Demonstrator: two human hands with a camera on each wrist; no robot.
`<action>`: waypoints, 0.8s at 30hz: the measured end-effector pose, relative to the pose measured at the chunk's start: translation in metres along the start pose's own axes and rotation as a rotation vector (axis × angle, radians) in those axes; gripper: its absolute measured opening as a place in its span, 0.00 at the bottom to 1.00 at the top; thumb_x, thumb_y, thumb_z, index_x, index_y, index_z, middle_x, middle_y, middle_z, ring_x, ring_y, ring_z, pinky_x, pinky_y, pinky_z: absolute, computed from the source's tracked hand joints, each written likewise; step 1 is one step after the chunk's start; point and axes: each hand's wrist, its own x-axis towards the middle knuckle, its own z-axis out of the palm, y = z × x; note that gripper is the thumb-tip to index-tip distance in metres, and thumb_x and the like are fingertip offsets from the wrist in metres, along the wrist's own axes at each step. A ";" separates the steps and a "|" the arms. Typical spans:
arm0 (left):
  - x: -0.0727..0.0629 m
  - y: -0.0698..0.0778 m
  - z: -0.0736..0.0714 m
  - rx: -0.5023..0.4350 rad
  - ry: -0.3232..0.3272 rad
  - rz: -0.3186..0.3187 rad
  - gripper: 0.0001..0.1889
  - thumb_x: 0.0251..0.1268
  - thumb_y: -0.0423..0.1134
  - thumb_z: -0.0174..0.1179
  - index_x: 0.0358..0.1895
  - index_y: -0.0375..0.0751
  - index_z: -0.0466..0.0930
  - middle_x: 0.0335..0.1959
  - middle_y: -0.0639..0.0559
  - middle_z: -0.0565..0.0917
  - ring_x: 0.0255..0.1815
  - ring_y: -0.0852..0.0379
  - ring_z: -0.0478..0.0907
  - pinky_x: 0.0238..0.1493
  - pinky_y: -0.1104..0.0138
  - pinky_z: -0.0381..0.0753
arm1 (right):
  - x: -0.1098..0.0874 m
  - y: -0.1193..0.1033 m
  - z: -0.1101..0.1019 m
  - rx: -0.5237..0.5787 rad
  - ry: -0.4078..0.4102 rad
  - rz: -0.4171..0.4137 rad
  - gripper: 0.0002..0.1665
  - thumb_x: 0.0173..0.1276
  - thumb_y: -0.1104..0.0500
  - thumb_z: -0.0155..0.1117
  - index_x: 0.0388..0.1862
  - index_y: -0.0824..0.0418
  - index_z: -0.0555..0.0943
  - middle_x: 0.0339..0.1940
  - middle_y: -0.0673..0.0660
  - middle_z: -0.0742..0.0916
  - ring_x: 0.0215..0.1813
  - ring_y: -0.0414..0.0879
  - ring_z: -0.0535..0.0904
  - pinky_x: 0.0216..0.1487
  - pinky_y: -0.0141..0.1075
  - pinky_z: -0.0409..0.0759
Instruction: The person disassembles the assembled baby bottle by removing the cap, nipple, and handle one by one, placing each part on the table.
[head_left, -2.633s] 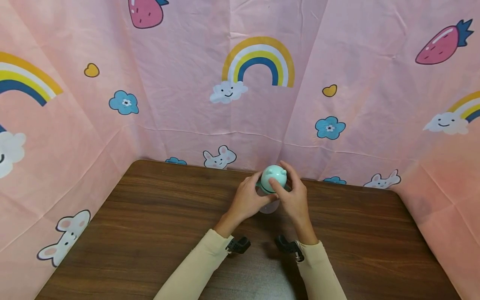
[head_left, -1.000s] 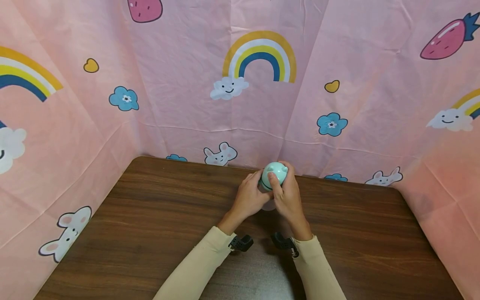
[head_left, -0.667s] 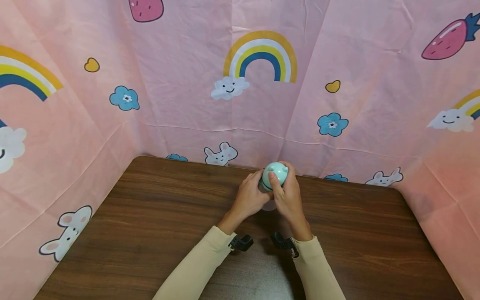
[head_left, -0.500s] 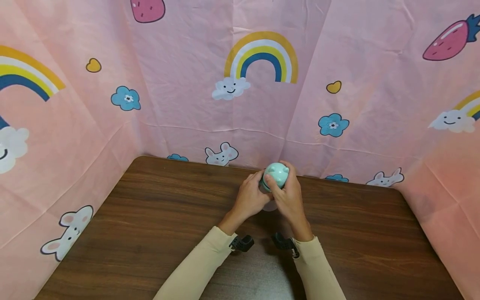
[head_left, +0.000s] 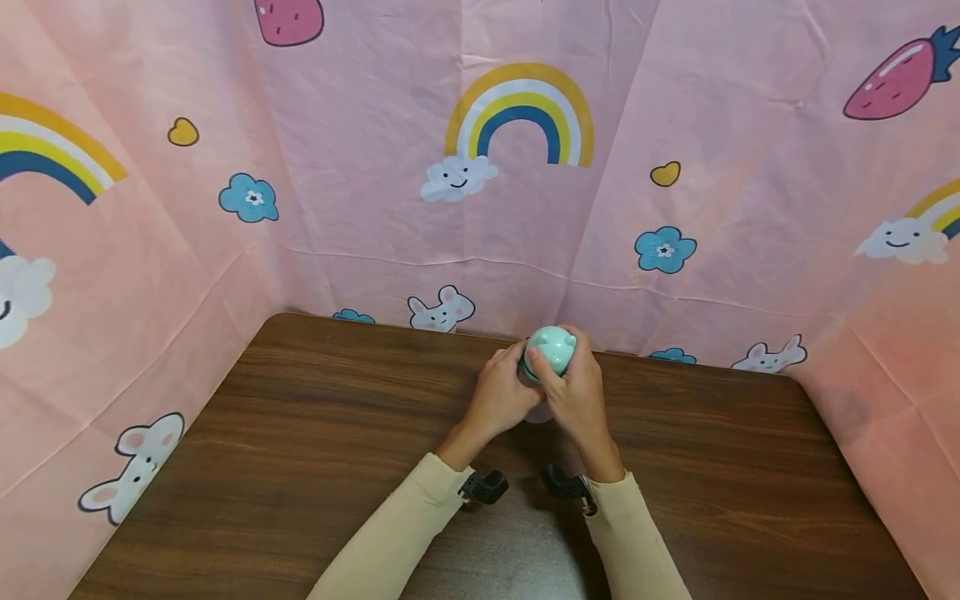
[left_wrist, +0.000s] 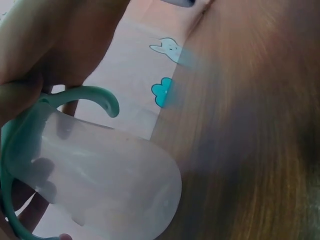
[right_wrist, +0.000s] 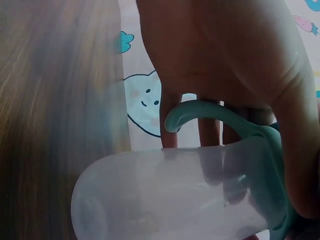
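A baby bottle with a translucent body [left_wrist: 115,175], green curved handles [right_wrist: 205,109] and a glossy mint-green cap [head_left: 555,348] with two small ears is between my hands near the table's back edge. My left hand [head_left: 501,387] grips it around the collar below the cap, its thumb side toward me. My right hand [head_left: 579,396] wraps the cap from the right, thumb across the near face and fingers behind. In both wrist views the body tapers to a rounded end, over the table in the background. Most of the collar is hidden by my fingers.
The dark wooden table [head_left: 337,467] extends to both sides and toward me. A pink printed cloth [head_left: 360,192] hangs close behind and beside it. Black straps [head_left: 483,487] sit at both wrists, over beige sleeves [head_left: 397,533].
My right hand has moved slightly left and its raised fingers have closed in around the cap. Its thumb has lately slid left across the cap. The left hand has stayed at the collar.
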 end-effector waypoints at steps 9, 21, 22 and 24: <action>0.002 -0.030 0.018 -0.001 0.029 -0.008 0.30 0.58 0.46 0.77 0.64 0.40 0.84 0.54 0.47 0.90 0.55 0.45 0.83 0.54 0.44 0.83 | 0.002 0.001 0.002 -0.031 0.036 0.009 0.32 0.78 0.54 0.74 0.69 0.71 0.74 0.53 0.69 0.87 0.49 0.61 0.86 0.47 0.56 0.84; -0.004 0.021 -0.011 -0.045 -0.008 -0.045 0.29 0.60 0.38 0.74 0.64 0.30 0.83 0.55 0.37 0.89 0.56 0.37 0.82 0.57 0.40 0.82 | 0.003 0.000 0.004 -0.039 0.066 0.042 0.31 0.76 0.51 0.75 0.66 0.69 0.76 0.50 0.67 0.89 0.45 0.59 0.87 0.42 0.52 0.84; -0.003 0.023 -0.011 -0.044 -0.013 -0.055 0.29 0.60 0.38 0.74 0.64 0.30 0.83 0.55 0.36 0.89 0.57 0.36 0.82 0.58 0.40 0.82 | 0.004 0.000 0.005 -0.036 0.065 0.050 0.31 0.76 0.51 0.75 0.66 0.69 0.77 0.50 0.67 0.89 0.45 0.59 0.87 0.42 0.52 0.84; -0.003 0.025 -0.013 -0.045 -0.019 -0.070 0.30 0.60 0.38 0.75 0.65 0.30 0.83 0.56 0.36 0.88 0.58 0.36 0.82 0.59 0.40 0.82 | 0.005 0.000 0.005 -0.032 0.065 0.065 0.31 0.76 0.50 0.75 0.66 0.69 0.77 0.50 0.66 0.89 0.45 0.59 0.87 0.42 0.51 0.84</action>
